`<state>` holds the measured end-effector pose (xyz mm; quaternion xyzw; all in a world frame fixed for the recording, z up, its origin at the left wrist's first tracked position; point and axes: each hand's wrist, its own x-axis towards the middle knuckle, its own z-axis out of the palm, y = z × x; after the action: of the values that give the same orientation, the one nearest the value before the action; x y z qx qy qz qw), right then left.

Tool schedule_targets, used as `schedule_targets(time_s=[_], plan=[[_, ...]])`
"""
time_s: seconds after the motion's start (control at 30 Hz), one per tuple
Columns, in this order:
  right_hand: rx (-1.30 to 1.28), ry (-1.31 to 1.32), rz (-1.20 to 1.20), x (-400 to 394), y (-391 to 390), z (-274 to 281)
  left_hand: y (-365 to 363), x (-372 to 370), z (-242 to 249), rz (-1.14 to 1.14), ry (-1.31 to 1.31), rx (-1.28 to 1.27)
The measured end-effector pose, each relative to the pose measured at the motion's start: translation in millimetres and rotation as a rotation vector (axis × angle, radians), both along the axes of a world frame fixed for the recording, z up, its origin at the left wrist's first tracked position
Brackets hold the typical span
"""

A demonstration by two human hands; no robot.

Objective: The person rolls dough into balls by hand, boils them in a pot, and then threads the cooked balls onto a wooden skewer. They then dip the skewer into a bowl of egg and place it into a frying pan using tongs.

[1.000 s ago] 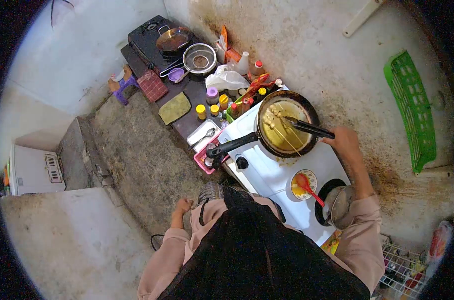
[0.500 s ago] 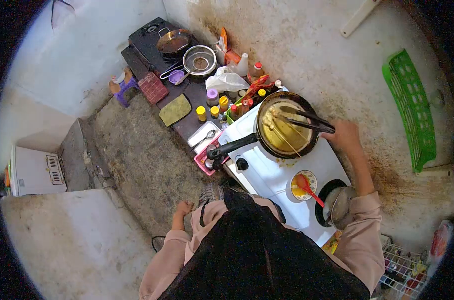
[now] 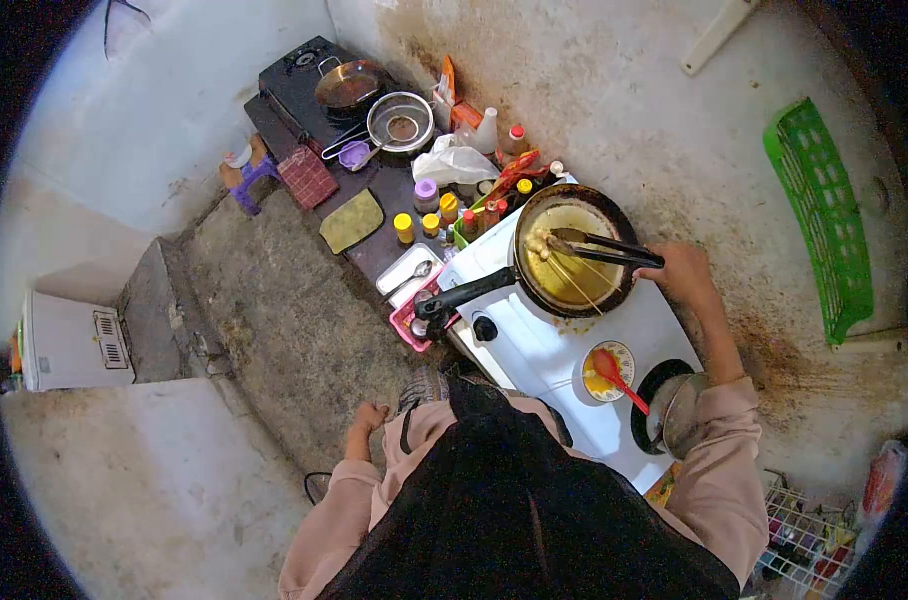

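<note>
My right hand (image 3: pixel 682 272) is closed around the handle end of black tongs (image 3: pixel 614 250). The tongs reach over the frying pan (image 3: pixel 520 262), their tips at pale lumps of food on skewers (image 3: pixel 540 242) lying in yellow oil. Whether the tips grip the food I cannot make out. Thin sticks (image 3: pixel 574 284) run from the lumps towards the pan's near rim. My left hand (image 3: pixel 370 416) hangs low at my side, fingers curled in, with nothing visible in it. A patterned bowl (image 3: pixel 627 388) with orange-yellow liquid and a red spoon (image 3: pixel 619 380) stands beside the pan.
The pan sits on a white stove (image 3: pixel 544 345), its handle (image 3: pixel 474 292) pointing left. A metal pot (image 3: pixel 682 415) rests on the near burner. Several jars and bottles (image 3: pixel 448 205) crowd the dark counter, where a strainer (image 3: pixel 400 122) also lies. A green rack (image 3: pixel 824 220) hangs on the wall.
The tongs' tips have shifted slightly left and down onto the skewered food, and their arms look closer together. My right hand has moved slightly; the left has hardly moved.
</note>
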<state>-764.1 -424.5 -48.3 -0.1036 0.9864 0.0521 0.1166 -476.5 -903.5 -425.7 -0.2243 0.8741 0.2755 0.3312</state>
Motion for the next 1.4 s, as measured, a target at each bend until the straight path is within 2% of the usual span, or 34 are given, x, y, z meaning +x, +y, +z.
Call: schedule_targets(time_s=[0.1,0.17,0.27,0.37,0.5,0.6,0.77,0.97,1.07,1.17,1.37,1.4], plan=[[-0.005,-0.005,-0.042,2.9,-1.6,9.7,1.3,-2.1,5.2,0.089,-0.057,0.106],[0.001,0.004,-0.043,6.3,-1.2,18.0,1.1,-2.2,0.3,0.064,-0.048,0.072],[-0.029,0.194,0.015,14.4,8.7,22.4,-0.1,-0.5,-12.2,0.095,-0.019,0.089],[0.019,0.13,-0.048,15.5,11.7,28.2,0.1,-2.2,-16.8,0.113,-0.018,0.129],[-0.056,0.082,-0.054,15.2,17.9,19.8,3.0,-9.0,3.1,0.056,0.023,0.157],[-0.117,0.014,-0.088,10.3,25.6,7.1,4.9,-10.9,6.7,0.126,-0.008,0.199],[-0.097,-0.086,-0.102,3.5,26.3,-5.1,4.3,-11.0,4.6,0.083,-0.002,0.124],[0.061,0.194,-0.061,19.4,6.1,-14.2,1.2,-5.9,-6.3,0.075,-0.063,0.14],[0.115,0.214,0.03,23.7,5.8,-19.8,2.9,-6.2,-6.5,0.044,-0.081,0.112],[0.146,0.343,0.101,30.0,11.9,-34.5,2.6,-7.3,-8.7,0.034,-0.065,0.097],[0.146,0.418,0.174,40.6,20.7,-31.6,2.0,-9.3,-10.7,0.038,-0.074,0.128],[0.098,0.325,0.091,41.7,20.3,-26.1,1.6,-9.1,-12.7,0.048,-0.078,0.136]])
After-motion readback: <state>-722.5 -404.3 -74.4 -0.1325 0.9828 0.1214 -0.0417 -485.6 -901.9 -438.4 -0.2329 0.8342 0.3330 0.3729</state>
